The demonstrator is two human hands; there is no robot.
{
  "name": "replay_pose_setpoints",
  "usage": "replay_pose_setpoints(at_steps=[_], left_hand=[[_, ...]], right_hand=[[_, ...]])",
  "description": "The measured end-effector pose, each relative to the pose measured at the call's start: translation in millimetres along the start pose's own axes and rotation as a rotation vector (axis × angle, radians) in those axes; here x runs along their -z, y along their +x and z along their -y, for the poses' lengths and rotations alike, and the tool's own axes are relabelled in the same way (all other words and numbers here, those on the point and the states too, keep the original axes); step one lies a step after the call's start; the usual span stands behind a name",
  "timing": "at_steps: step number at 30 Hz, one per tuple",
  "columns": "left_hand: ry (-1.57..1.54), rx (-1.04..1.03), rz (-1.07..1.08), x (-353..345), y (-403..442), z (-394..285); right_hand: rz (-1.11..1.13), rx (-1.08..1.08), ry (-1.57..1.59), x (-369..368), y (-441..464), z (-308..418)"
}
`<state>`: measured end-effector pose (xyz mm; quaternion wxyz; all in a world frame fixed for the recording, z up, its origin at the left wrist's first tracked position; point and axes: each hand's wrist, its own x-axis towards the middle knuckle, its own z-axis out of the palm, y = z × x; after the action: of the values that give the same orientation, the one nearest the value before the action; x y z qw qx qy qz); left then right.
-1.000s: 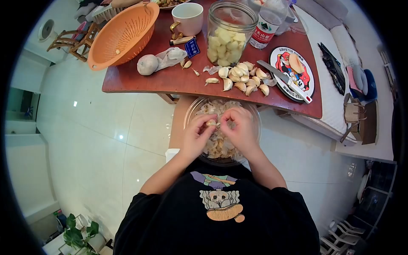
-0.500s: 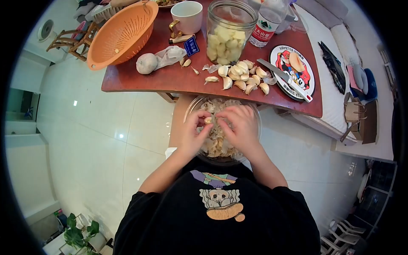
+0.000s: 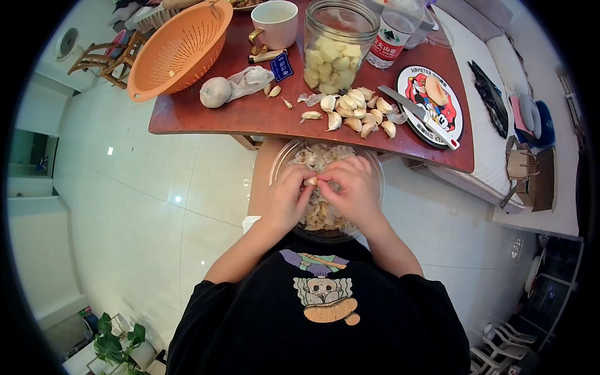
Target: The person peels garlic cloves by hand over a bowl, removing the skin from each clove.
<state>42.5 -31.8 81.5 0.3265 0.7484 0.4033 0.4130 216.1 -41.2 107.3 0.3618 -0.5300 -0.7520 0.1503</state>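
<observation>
Between my fingertips is a garlic clove (image 3: 310,181), pale and small. My left hand (image 3: 290,195) pinches it from one side. From the other side, the thumb and fingers of my right hand (image 3: 351,186) close on its end. Both hands are over a clear bowl (image 3: 379,187) full of papery garlic skins (image 3: 322,215). On the table edge beyond, unpeeled garlic cloves (image 3: 356,106) lie in a pile. Behind them a glass jar (image 3: 340,47) holds many peeled cloves.
On the red-brown table (image 3: 187,122) are an orange colander (image 3: 187,50), a white mug (image 3: 278,25), a garlic bulb (image 3: 215,92) and a water bottle (image 3: 390,37). At right, a knife (image 3: 422,117) rests across a cartoon plate (image 3: 445,94).
My right hand has come in to meet my left, and its fingertips now touch the clove. The clove has shifted slightly right. Things on the table have stayed put.
</observation>
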Motion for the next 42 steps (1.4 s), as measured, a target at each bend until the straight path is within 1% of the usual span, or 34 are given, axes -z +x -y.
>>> replay_pose_setpoints(at_steps=[4,9,15,18,21,22,24,27,30,33,36,39,40,42], left_hand=[[0.017,-0.015,0.001,0.3,-1.0,0.8],[0.036,-0.023,0.0,-0.3,-1.3,2.9],[-0.124,0.126,0.045,-4.1,-4.2,2.2],[-0.409,0.298,0.047,-10.7,-10.4,13.0],[-0.821,0.43,-0.095,-16.4,-13.0,15.4],[-0.882,0.47,-0.108,-15.3,-12.6,15.7],[-1.003,0.549,-0.134,-12.1,-10.3,15.2],[-1.095,0.585,-0.174,-9.8,-7.4,9.2],[-1.13,0.647,-0.275,-12.6,-6.3,15.8],[-1.126,0.64,-0.32,-10.0,-4.6,12.6],[-1.048,0.569,-0.282,-8.6,-5.7,14.7],[-0.833,0.466,-0.107,-8.2,-9.3,20.3],[-0.713,0.416,-0.094,-8.2,-8.8,18.0],[-0.471,0.315,-0.07,-7.7,-6.1,9.9]], right_hand=[[-0.045,0.037,-0.061,-5.3,-0.2,-0.1],[-0.079,0.0,-0.012,-13.3,-0.5,-4.3],[-0.062,-0.125,0.074,-14.5,-2.7,-12.1],[-0.061,-0.161,0.101,-10.1,-0.8,-10.6],[-0.059,-0.238,0.114,-11.0,-2.9,-15.5],[-0.057,-0.273,0.116,-12.0,-3.4,-17.7],[-0.069,-0.222,0.061,-11.7,-3.6,-19.3],[-0.078,-0.173,0.012,-11.6,-3.3,-19.2],[-0.086,-0.152,0.011,-12.5,-3.4,-16.9],[-0.09,-0.108,-0.072,-9.5,-3.2,-15.7],[-0.078,-0.038,-0.181,-8.4,-5.4,-20.8],[-0.034,0.013,-0.29,-10.2,-9.8,-26.9],[-0.014,0.026,-0.328,-10.3,-10.0,-27.4],[-0.038,0.035,-0.273,-8.5,-8.2,-21.9]])
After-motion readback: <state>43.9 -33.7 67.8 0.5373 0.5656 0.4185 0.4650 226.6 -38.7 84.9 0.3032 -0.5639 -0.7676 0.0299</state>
